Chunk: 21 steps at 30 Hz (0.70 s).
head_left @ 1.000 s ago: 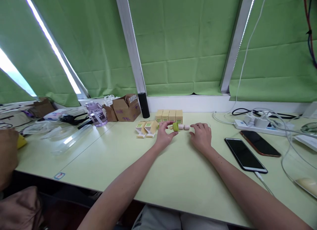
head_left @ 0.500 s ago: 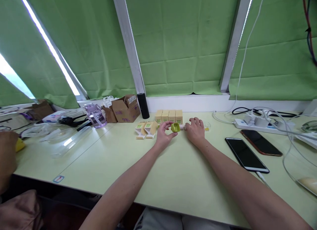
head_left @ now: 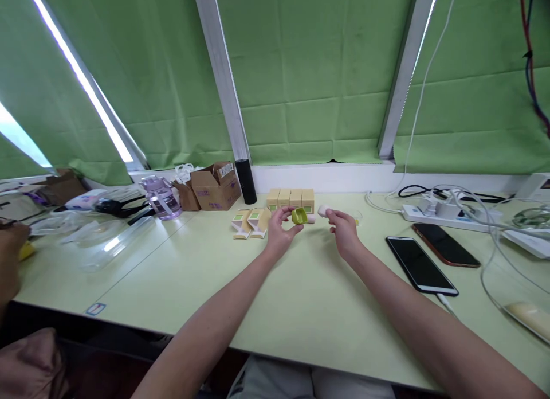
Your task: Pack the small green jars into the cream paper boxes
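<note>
My left hand (head_left: 280, 234) holds a small yellow-green cup-like piece (head_left: 299, 216) between thumb and fingers, its hollow side showing. To the right, my right hand (head_left: 344, 230) pinches a small white rounded piece (head_left: 325, 211) above the table. A small pale pink piece (head_left: 311, 219) lies between the hands. Behind my left hand stands a row of several small tan boxes (head_left: 290, 198). Two folded tan and white cartons (head_left: 250, 223) with green labels sit left of that hand. Just beyond my right hand is a small clear item (head_left: 357, 218) with something yellow in it.
Two phones (head_left: 421, 265) and a white power strip (head_left: 451, 216) with tangled cables lie to the right. A black cylinder (head_left: 246, 181), an open cardboard box (head_left: 216, 187), a purple bottle (head_left: 160, 198) and clear plastic packaging stand or lie left. Another person's hand (head_left: 11, 255) shows at far left.
My right hand has lifted slightly off the table and turned, and a white piece now shows in its fingers. The yellow-green piece in my left hand has tilted. The view has shifted slightly.
</note>
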### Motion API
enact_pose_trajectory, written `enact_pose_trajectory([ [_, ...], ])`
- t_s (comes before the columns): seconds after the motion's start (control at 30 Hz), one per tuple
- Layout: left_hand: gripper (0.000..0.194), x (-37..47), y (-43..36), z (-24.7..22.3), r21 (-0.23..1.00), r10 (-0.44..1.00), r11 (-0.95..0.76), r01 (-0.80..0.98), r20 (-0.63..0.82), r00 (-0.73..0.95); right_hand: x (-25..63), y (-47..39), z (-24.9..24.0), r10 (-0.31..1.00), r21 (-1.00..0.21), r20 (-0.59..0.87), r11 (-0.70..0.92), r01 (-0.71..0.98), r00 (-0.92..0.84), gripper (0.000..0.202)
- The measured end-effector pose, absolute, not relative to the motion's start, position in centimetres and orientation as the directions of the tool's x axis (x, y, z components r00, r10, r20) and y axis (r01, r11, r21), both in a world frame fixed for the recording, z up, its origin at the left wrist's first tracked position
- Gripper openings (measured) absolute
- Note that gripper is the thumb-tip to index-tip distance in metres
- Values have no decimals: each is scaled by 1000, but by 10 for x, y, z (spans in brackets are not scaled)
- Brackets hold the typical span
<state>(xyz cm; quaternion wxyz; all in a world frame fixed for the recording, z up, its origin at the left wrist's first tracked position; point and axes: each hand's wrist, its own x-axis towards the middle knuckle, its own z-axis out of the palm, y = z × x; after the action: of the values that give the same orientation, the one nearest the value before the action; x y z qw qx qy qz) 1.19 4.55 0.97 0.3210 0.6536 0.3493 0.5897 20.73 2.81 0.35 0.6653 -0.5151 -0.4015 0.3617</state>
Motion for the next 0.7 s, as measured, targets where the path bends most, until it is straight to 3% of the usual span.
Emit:
enact_pose_trajectory([
  [0.07, 53, 12, 45, 10, 826, 830, -558, 81, 553, 72, 206, 18, 5, 919, -943, 90, 203, -264, 384, 42],
  [0.17, 52, 12, 42, 11, 819, 823, -567, 89, 560, 91, 207, 2, 6, 956, -895, 51, 173, -412, 290, 39],
  [0.37, 51, 14, 38, 12, 810, 814, -580, 88, 572, 101, 207, -19, 16, 992, -878, 104, 128, -462, 77, 40],
  [0.7, 50, 14, 36, 12, 784, 790, -612, 103, 598, 136, 196, -33, 27, 989, -802, 135, 147, -579, 64, 47],
])
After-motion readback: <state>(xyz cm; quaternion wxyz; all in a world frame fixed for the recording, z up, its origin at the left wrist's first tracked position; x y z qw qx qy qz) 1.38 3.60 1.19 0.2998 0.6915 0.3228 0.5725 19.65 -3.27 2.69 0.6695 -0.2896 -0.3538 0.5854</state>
